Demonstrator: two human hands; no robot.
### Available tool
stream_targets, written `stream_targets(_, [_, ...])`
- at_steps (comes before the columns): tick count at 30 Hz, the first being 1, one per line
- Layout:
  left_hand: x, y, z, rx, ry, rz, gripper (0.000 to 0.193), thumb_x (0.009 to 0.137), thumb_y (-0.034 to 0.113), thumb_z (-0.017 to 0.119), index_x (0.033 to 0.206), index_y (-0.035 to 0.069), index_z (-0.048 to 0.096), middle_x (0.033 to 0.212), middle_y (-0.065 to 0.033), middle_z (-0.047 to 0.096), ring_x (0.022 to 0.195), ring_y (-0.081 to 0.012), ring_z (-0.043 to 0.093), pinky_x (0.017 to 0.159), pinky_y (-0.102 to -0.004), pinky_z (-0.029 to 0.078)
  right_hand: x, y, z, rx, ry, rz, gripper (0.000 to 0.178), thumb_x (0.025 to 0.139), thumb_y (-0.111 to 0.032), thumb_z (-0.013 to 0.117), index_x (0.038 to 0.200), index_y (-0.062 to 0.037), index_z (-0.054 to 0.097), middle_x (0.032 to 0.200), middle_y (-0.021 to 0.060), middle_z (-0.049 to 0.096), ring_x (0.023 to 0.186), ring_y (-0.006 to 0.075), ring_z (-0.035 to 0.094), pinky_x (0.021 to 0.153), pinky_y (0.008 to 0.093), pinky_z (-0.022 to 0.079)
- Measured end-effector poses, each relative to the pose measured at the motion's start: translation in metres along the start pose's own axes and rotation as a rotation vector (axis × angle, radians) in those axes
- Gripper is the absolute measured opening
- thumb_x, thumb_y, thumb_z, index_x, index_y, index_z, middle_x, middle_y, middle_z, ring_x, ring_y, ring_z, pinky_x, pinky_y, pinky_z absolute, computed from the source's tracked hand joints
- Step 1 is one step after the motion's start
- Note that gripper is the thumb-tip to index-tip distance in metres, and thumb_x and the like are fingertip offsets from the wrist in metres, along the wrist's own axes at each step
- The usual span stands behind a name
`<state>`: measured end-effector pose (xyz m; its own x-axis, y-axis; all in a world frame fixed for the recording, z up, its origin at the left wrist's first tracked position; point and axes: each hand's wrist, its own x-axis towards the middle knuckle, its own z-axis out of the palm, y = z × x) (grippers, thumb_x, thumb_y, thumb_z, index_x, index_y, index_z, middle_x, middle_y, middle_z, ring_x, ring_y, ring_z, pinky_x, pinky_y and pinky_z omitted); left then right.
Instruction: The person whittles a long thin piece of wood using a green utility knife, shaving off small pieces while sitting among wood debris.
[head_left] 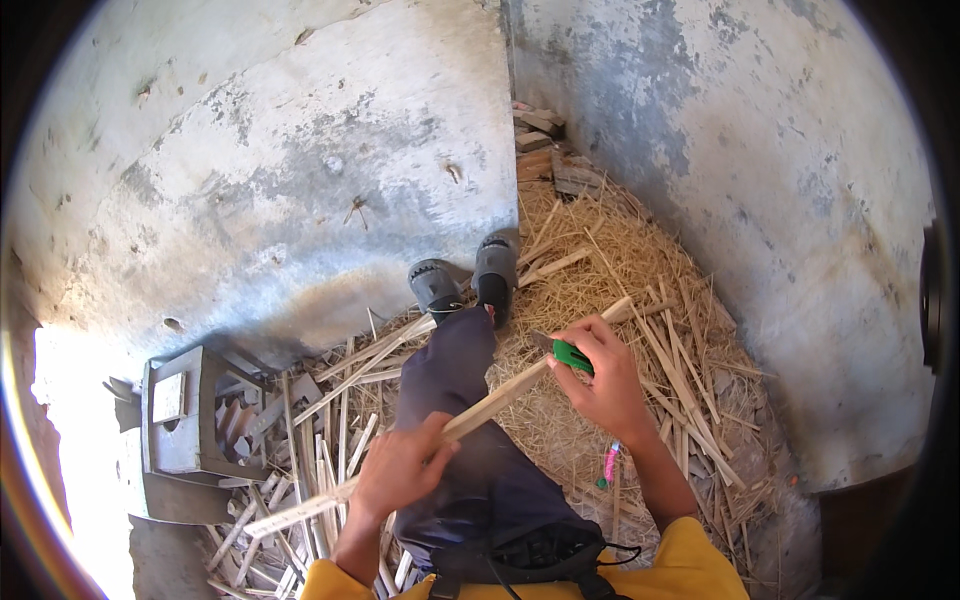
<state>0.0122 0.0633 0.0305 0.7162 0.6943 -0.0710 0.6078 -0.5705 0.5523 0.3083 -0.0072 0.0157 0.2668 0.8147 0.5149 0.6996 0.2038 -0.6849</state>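
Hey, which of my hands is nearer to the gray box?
Left. Your left hand, gripping the wooden stick, is to the right of the gray box; your right hand, holding the green knife, is farther right.

Left hand (400,470): curled, palm down | right hand (605,385): curled, farther forward | forearms (664,482) apart

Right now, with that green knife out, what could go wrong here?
The green-handled knife in the right hand might slip along the wooden strip toward the bare left hand gripping it. The strip crosses over the dark trousers in this view, so a slip could perhaps reach those too.
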Motion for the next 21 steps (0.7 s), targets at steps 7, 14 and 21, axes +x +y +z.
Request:
stream_targets(7, [0.020, -0.005, -0.017, -0.105, -0.042, 0.079, 0.036, 0.098, 0.035, 0.075, 0.125, 0.015, 0.062, 0.078, -0.0182, 0.072, 0.080, -0.0459, 0.071, 0.070, -0.0542, 0.054, -0.002, 0.030, -0.013, -0.126, 0.112, -0.094, 0.025, 0.092, -0.024, 0.082, 0.112, -0.0081, 0.079, 0.115, 0.0062, 0.066, 0.085, 0.0250, 0.072, 0.075, 0.0385, 0.057])
stream_targets(14, [0.013, -0.001, -0.020, 0.141, 0.004, 0.033, 0.030, 0.088, 0.031, 0.082, 0.113, 0.017, 0.071, 0.082, -0.0144, 0.074, 0.084, -0.0405, 0.074, 0.084, -0.0526, 0.056, -0.013, 0.046, -0.045, -0.324, -0.393, 0.038, 0.043, 0.090, -0.056, 0.080, 0.092, -0.0132, 0.077, 0.079, 0.0031, 0.067, 0.071, 0.0240, 0.068, 0.064, 0.0403, 0.051])
stream_targets(21, [0.031, 0.032, -0.041, 0.424, 0.740, 0.206, 0.026, 0.078, 0.000, 0.082, 0.100, 0.013, 0.079, 0.124, -0.0078, 0.073, 0.125, -0.0288, 0.066, 0.121, -0.0600, 0.035, -0.039, 0.063, -0.010, 0.313, -0.612, 0.168, 0.025, 0.093, -0.027, 0.084, 0.097, -0.0033, 0.076, 0.071, 0.0050, 0.068, 0.062, 0.0141, 0.067, 0.057, 0.0323, 0.047])
